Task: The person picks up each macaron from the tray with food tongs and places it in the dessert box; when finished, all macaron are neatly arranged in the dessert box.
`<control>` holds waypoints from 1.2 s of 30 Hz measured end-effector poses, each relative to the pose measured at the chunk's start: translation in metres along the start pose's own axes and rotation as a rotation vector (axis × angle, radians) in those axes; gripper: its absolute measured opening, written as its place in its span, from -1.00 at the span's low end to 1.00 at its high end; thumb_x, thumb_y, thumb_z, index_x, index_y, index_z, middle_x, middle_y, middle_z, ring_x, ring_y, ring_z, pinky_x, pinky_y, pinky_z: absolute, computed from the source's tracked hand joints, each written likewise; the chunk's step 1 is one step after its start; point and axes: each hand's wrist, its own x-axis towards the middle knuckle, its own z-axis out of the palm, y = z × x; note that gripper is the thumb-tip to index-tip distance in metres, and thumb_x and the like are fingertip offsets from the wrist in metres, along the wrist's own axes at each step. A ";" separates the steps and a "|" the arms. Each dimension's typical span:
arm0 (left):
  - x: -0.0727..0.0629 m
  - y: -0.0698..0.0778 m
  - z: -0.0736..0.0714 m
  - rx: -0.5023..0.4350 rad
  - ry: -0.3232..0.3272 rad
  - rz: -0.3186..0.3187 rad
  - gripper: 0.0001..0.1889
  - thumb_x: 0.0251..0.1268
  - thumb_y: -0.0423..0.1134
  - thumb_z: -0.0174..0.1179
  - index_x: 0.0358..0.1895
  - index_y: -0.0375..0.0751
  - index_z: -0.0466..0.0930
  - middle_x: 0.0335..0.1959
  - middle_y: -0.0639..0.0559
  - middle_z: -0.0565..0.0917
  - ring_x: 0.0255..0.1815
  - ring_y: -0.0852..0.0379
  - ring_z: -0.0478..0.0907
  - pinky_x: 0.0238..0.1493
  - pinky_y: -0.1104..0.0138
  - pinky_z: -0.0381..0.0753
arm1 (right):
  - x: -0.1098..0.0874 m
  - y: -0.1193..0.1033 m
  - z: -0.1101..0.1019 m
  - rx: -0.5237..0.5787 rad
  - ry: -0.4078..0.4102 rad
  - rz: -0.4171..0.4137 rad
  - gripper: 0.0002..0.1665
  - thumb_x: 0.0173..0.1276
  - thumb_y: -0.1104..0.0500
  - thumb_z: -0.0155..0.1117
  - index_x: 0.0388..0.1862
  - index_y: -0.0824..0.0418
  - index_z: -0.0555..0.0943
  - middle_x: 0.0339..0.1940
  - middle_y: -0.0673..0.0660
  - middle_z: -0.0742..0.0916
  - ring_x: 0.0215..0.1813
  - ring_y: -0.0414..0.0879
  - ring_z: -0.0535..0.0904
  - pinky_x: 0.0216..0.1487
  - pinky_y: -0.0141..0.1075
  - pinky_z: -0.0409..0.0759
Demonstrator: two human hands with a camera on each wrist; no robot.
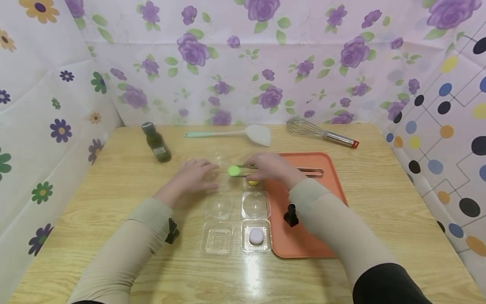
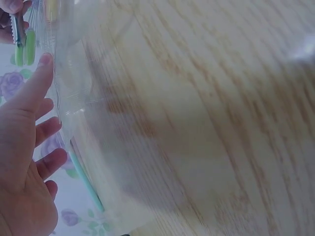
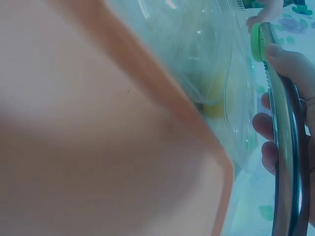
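My right hand (image 1: 271,166) grips metal tongs (image 3: 285,147) with green tips (image 1: 233,170), held level above a clear plastic box. A yellow round piece (image 1: 252,183) shows below the hand in that box, partly hidden. My left hand (image 1: 191,175) has its fingers loosely extended beside clear plastic (image 2: 74,93); whether they touch it I cannot tell. Toward me lie domed clear lids (image 1: 255,205) and square clear trays (image 1: 218,238). One tray holds a pale purple macaron-like round (image 1: 256,236).
An orange tray (image 1: 303,247) lies right of the boxes, under my right forearm. Along the back are a dark green bottle (image 1: 157,143), a white spatula (image 1: 259,135) with a mint handle and a whisk (image 1: 322,133). Patterned cloth surrounds the wooden table (image 1: 383,202).
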 end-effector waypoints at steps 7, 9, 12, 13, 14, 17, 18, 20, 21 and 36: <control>0.001 -0.001 0.001 0.023 0.002 -0.001 -0.26 0.11 0.21 0.22 0.34 -0.03 0.32 0.24 -0.11 0.41 0.20 -0.16 0.26 0.26 -0.19 0.02 | 0.011 -0.008 0.003 -0.030 -0.016 -0.031 -0.46 0.18 -0.11 0.33 0.11 0.07 0.60 0.03 0.03 0.66 0.04 -0.08 0.54 0.05 -0.18 0.50; 0.001 -0.001 0.002 0.023 0.003 -0.003 -0.26 0.11 0.21 0.22 0.34 -0.03 0.32 0.24 -0.11 0.40 0.20 -0.16 0.26 0.26 -0.20 0.02 | 0.015 -0.010 0.004 -0.040 -0.015 -0.036 -0.47 0.17 -0.10 0.34 0.09 0.10 0.61 0.02 0.03 0.66 0.03 -0.08 0.55 0.04 -0.18 0.50; 0.001 -0.002 0.003 0.025 0.005 -0.003 -0.26 0.11 0.21 0.21 0.34 -0.02 0.32 0.24 -0.11 0.40 0.20 -0.15 0.26 0.25 -0.18 0.04 | 0.020 -0.013 0.006 -0.050 -0.024 -0.024 -0.46 0.17 -0.10 0.35 0.08 0.10 0.61 0.02 0.03 0.66 0.04 -0.08 0.54 0.05 -0.19 0.49; 0.001 -0.003 0.003 0.023 0.007 -0.002 -0.27 0.11 0.21 0.21 0.34 -0.02 0.32 0.24 -0.11 0.41 0.20 -0.15 0.26 0.26 -0.18 0.04 | 0.021 -0.014 0.006 -0.051 -0.029 -0.016 -0.46 0.17 -0.10 0.35 0.09 0.10 0.60 0.03 0.03 0.65 0.04 -0.08 0.53 0.06 -0.18 0.49; 0.002 -0.003 0.003 0.020 0.009 0.000 -0.27 0.12 0.21 0.21 0.34 -0.03 0.33 0.23 -0.10 0.41 0.19 -0.14 0.27 0.26 -0.17 0.05 | 0.022 -0.015 0.007 -0.050 -0.034 -0.006 -0.46 0.16 -0.10 0.35 0.09 0.10 0.60 0.04 0.03 0.65 0.05 -0.08 0.53 0.07 -0.18 0.49; 0.002 -0.004 0.004 0.012 0.013 0.003 -0.28 0.12 0.21 0.21 0.33 -0.03 0.34 0.22 -0.09 0.42 0.18 -0.13 0.28 0.24 -0.15 0.07 | 0.026 -0.018 0.008 -0.060 -0.050 0.007 -0.45 0.16 -0.11 0.35 0.10 0.09 0.60 0.04 0.02 0.65 0.04 -0.09 0.53 0.08 -0.19 0.48; 0.002 -0.004 0.004 0.012 0.014 0.003 -0.28 0.12 0.21 0.21 0.33 -0.03 0.34 0.22 -0.09 0.42 0.17 -0.13 0.28 0.24 -0.15 0.07 | 0.027 -0.019 0.008 -0.068 -0.056 0.008 -0.46 0.16 -0.11 0.35 0.09 0.09 0.60 0.03 0.01 0.66 0.04 -0.10 0.53 0.08 -0.20 0.48; 0.001 -0.004 0.004 0.008 0.016 0.006 -0.28 0.12 0.21 0.21 0.33 -0.03 0.34 0.21 -0.09 0.43 0.17 -0.12 0.28 0.24 -0.14 0.08 | 0.029 -0.022 0.009 -0.076 -0.062 0.002 -0.48 0.15 -0.10 0.36 0.07 0.08 0.62 0.00 0.00 0.67 0.01 -0.11 0.55 0.06 -0.21 0.48; 0.001 -0.005 0.004 0.010 0.016 0.006 -0.28 0.11 0.21 0.21 0.33 -0.03 0.34 0.21 -0.08 0.43 0.17 -0.12 0.29 0.23 -0.14 0.09 | 0.030 -0.023 0.010 -0.080 -0.064 -0.001 -0.49 0.15 -0.10 0.36 0.06 0.07 0.62 -0.02 -0.01 0.68 -0.01 -0.11 0.55 0.05 -0.21 0.49; 0.001 -0.007 0.005 0.008 0.028 0.013 -0.26 0.09 0.22 0.23 0.33 -0.02 0.34 0.22 -0.09 0.42 0.15 -0.10 0.29 0.24 -0.11 0.10 | 0.039 -0.037 0.012 -0.146 -0.111 0.023 -0.62 0.11 -0.05 0.37 -0.11 0.06 0.64 -0.25 -0.04 0.64 -0.20 -0.13 0.53 -0.12 -0.21 0.52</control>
